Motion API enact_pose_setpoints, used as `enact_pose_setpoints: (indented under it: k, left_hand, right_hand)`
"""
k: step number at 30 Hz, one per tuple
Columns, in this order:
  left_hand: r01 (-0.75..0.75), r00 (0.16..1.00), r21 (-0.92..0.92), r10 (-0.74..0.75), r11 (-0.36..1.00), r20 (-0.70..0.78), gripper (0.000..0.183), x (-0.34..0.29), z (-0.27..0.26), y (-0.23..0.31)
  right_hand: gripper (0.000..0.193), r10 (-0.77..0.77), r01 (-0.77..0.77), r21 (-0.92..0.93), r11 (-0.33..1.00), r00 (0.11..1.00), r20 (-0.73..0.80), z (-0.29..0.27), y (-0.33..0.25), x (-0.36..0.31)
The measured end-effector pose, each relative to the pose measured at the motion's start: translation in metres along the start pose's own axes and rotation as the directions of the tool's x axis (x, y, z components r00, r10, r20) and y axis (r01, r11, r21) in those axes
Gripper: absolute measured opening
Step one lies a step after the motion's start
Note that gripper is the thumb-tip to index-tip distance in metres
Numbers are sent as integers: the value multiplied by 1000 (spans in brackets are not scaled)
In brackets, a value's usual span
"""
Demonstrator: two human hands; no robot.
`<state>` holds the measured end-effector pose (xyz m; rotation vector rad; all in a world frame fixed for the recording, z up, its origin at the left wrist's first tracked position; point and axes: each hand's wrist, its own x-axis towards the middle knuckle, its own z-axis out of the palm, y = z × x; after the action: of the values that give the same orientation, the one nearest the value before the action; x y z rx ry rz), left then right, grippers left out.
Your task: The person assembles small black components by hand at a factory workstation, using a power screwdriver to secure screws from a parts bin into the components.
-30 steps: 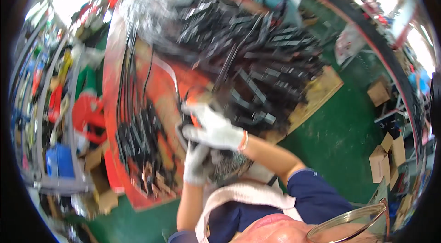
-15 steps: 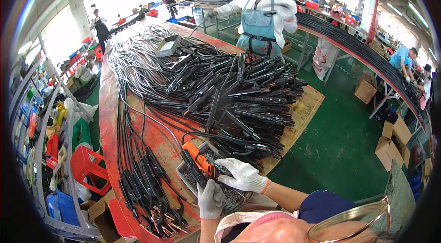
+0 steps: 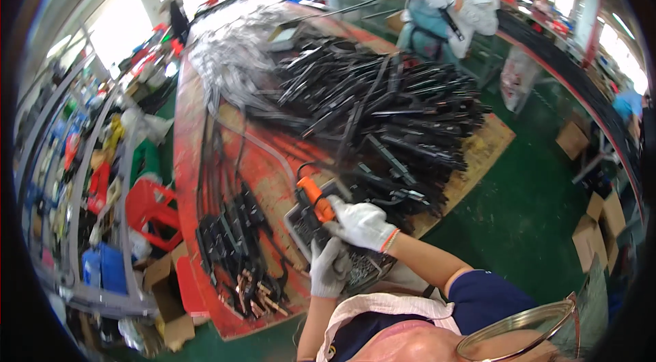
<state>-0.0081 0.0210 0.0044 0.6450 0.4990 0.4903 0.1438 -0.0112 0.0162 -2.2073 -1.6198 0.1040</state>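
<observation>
An orange power screwdriver (image 3: 316,198) is gripped in my white-gloved right hand (image 3: 363,224), its fingers wrapped round the body. My left hand (image 3: 329,267), gloved in grey and white, is closed just below the tool on a long black cable housing (image 3: 306,225), partly hidden by the fingers and blurred. Both hands are over a tray (image 3: 295,239) of small grey screws (image 3: 362,267). Left of the tray lies a row of black cable housings (image 3: 236,225) with bare copper-coloured ends (image 3: 256,297).
A large pile of black housings (image 3: 403,105) with grey cables (image 3: 229,64) covers the red table (image 3: 188,123). Across it stands a co-worker (image 3: 444,10) holding a black housing and cable. A red stool (image 3: 150,211), shelving and cardboard boxes (image 3: 594,232) stand around.
The whole view has shifted, with the table appearing further right and blurred. Both hands keep their hold over the tray. The co-worker now holds a black housing in front of the chest.
</observation>
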Motion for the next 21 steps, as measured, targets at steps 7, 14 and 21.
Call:
enact_pose_setpoints:
  k: [7, 14, 21]
  left_hand:
    - [59, 994, -48, -63, 997, -89, 25, 2, 11, -1]
    - [38, 994, -38, -41, 999, -98, 15, 3, 16, 2]
    - [20, 999, -48, -22, 999, -29, 19, -10, 10, -5]
  right_hand:
    - [64, 175, -154, -128, 980, 969, 175, 0, -2, 21]
    - [64, 313, -324, -16, 946, 898, 310, -24, -9, 32]
    - [70, 270, -322, 274, 906, 940, 211, -20, -2, 10]
